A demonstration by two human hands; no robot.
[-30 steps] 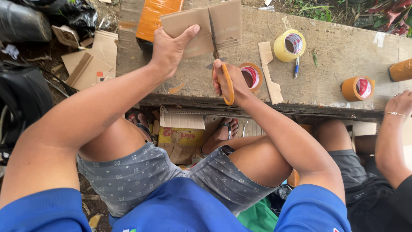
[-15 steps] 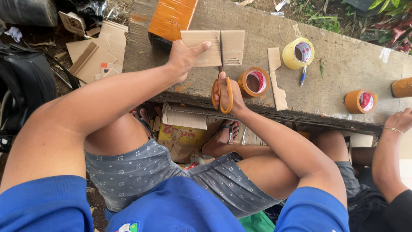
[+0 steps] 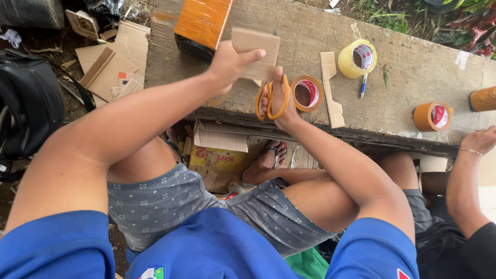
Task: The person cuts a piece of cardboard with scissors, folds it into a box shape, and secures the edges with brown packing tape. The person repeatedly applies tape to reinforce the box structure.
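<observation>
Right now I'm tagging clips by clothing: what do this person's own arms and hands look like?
Both arms are bare below short blue sleeves, the right sleeve carrying a small red and white mark. The left hand and right hand are bare: no gloves, rings, watch or bracelet visible.

You work in soft, even daylight, bright but without hard sun. The concrete counter is lit flat, with only weak shadows beside the tape rolls. Under its front edge it is dark. You see a small shine on the orange box. The picture is sharp in the middle; your blue sleeves at the bottom edge look stretched and a little soft.
</observation>
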